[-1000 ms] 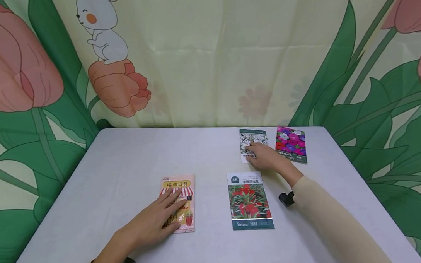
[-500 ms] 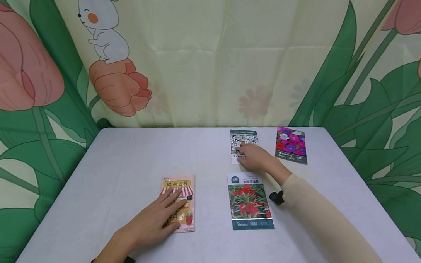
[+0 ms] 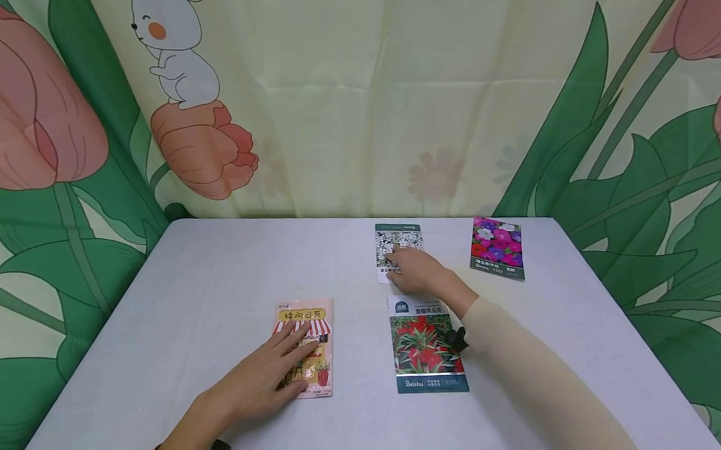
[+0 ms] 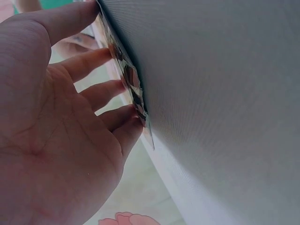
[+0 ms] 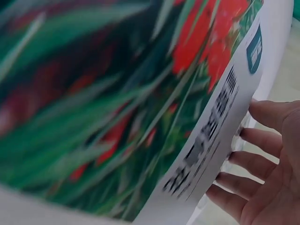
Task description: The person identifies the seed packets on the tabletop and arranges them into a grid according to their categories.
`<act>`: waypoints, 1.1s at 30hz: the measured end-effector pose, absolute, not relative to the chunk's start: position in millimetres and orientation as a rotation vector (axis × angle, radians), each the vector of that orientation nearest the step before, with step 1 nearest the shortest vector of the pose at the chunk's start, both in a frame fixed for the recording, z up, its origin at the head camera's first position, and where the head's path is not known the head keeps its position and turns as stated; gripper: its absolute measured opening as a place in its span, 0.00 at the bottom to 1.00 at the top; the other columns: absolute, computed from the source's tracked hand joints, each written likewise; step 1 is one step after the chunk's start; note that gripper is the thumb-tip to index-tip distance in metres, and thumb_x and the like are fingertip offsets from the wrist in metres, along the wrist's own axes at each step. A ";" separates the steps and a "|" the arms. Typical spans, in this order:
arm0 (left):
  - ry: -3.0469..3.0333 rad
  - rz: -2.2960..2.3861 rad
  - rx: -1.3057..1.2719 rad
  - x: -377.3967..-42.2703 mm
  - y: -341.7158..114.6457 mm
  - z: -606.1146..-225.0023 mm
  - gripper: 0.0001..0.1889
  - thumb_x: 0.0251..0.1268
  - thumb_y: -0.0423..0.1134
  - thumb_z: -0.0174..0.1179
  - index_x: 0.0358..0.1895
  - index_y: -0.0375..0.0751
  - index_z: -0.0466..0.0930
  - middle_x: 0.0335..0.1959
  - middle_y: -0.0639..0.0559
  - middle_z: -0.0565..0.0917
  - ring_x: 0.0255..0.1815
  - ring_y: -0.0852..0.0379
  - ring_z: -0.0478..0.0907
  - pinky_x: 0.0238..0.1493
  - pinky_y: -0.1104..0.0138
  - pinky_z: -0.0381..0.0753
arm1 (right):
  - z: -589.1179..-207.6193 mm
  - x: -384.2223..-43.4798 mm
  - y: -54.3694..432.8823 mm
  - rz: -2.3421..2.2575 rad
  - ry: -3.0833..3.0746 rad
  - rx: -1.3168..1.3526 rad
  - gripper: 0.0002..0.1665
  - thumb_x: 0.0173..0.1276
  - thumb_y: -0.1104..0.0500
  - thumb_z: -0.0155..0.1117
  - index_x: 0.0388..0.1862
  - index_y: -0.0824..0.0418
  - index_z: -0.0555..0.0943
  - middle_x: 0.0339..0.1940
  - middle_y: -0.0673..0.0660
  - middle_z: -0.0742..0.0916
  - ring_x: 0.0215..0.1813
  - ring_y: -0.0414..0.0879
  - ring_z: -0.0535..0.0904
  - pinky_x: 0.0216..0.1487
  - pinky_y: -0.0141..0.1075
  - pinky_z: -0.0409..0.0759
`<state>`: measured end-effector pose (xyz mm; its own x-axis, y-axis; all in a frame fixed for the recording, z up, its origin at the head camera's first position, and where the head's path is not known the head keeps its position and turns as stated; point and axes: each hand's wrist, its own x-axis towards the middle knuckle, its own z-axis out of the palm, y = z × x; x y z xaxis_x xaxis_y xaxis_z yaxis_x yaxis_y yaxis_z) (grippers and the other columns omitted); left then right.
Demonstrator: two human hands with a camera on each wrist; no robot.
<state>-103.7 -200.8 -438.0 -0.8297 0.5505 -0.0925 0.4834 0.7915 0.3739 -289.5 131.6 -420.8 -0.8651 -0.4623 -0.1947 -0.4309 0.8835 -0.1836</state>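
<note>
My left hand (image 3: 270, 374) lies spread over a pink seed packet (image 3: 322, 378) at the front left of the table, its fingertips resting on the packet's face. In the left wrist view those fingertips (image 4: 123, 86) press on the thin packet (image 4: 133, 86). At the back, my right hand (image 3: 420, 270) touches a white-flower seed packet (image 3: 398, 235) with its fingers reaching over the front of it. Just below that hand lies a red-flower seed packet (image 3: 425, 355), partly overlapped by the right wrist. It fills much of the right wrist view.
A seed packet with pink and purple flowers (image 3: 497, 247) lies at the back right. The white-covered table (image 3: 219, 269) ends at a printed curtain (image 3: 333, 120) with tulips and a rabbit.
My right hand has slid the white-flower packet leftward along the back of the table, away from the purple-flower packet. The left hand and its packet have stayed put.
</note>
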 end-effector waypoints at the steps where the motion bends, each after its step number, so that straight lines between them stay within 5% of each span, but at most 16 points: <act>1: 2.786 0.501 0.815 -103.8 -200.6 -438.3 0.34 0.77 0.55 0.61 0.81 0.51 0.67 0.87 0.45 0.62 0.88 0.35 0.55 0.81 0.39 0.67 | -421.2 -289.7 129.1 -0.193 2.818 -0.682 0.33 0.83 0.50 0.57 0.80 0.63 0.71 0.83 0.69 0.70 0.84 0.68 0.65 0.84 0.60 0.64; 33: 2.769 0.499 0.741 -104.2 -197.9 -440.8 0.36 0.76 0.57 0.62 0.82 0.53 0.67 0.87 0.48 0.61 0.89 0.37 0.52 0.81 0.40 0.66 | -423.0 -282.8 54.6 -0.136 2.832 -0.703 0.33 0.83 0.45 0.57 0.81 0.54 0.71 0.85 0.63 0.70 0.85 0.63 0.66 0.81 0.57 0.72</act>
